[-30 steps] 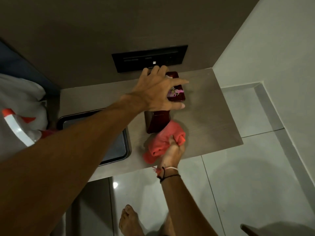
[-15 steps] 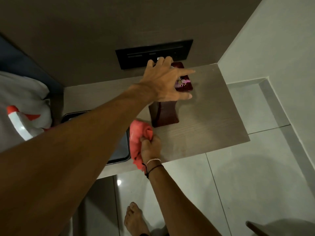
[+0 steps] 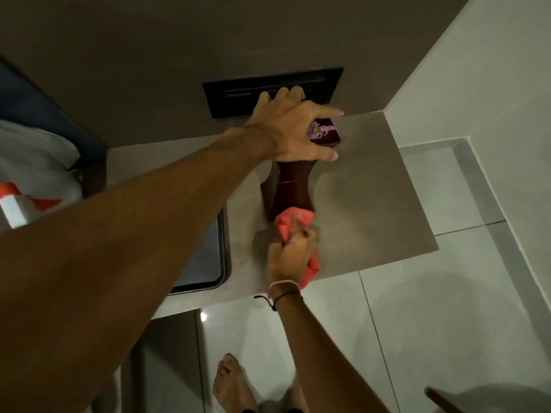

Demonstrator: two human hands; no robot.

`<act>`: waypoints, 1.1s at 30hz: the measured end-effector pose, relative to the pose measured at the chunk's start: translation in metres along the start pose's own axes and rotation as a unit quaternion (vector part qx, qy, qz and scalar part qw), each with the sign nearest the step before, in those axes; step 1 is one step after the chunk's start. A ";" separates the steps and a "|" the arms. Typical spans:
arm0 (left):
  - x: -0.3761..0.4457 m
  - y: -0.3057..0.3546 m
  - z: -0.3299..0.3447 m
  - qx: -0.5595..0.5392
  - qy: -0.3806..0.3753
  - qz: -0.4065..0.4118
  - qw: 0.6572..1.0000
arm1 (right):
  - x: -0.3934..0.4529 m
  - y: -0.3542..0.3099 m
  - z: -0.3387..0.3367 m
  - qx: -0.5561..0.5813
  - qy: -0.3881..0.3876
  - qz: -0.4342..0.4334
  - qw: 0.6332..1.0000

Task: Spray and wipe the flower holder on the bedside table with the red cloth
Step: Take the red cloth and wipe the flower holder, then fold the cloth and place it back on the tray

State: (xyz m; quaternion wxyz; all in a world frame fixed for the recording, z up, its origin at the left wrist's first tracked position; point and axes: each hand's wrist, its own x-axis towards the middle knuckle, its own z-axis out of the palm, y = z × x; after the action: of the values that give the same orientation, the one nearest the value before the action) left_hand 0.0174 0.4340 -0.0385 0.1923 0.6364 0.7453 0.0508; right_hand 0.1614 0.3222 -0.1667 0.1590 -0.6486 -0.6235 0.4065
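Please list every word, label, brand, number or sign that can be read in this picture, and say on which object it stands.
No text can be read in this picture.
Black wall panel: it has faint pale marks, too small and dim to read.
Spray bottle: no label shows on its visible part.
Flower holder, red cloth, tray: no writing visible.

A bedroom — pillow [image 3: 32, 147], bedside table [image 3: 372, 204], tiled floor [image 3: 417, 323].

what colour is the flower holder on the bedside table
Dark red, glossy; the flower holder shows best in the head view.
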 end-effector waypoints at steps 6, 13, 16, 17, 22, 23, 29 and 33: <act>-0.019 0.012 0.023 0.079 0.023 0.029 0.996 | -0.022 0.028 -0.021 0.274 -0.073 0.147 0.948; -0.054 0.021 0.036 0.084 0.103 0.012 0.991 | -0.004 0.040 -0.078 0.474 -0.212 0.212 0.828; -0.106 0.011 0.051 -0.124 0.274 -0.047 0.952 | -0.002 0.028 -0.079 0.460 -0.305 0.198 0.810; -0.130 0.005 0.063 -0.198 0.306 -0.095 0.926 | -0.003 0.022 -0.074 0.460 -0.337 0.199 0.797; -0.217 -0.036 0.110 -0.640 0.166 -0.307 0.685 | -0.007 -0.025 -0.034 0.425 -0.421 0.196 0.777; -0.225 -0.044 0.117 -0.689 0.148 -0.320 0.633 | -0.008 -0.036 -0.021 0.411 -0.422 0.188 0.786; -0.220 -0.082 0.129 -0.608 0.256 -0.430 0.616 | -0.008 -0.077 0.045 0.226 -0.289 0.073 0.927; -0.197 -0.091 0.128 -0.500 0.224 -0.457 0.700 | -0.002 -0.078 0.064 0.114 -0.223 0.017 0.968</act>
State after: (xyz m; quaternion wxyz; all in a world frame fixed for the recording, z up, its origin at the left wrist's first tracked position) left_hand 0.0003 0.2046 -0.1421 0.3093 -0.0026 0.8306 0.4630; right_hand 0.0621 0.3148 -0.1497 0.0823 -0.5296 -0.5819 0.6116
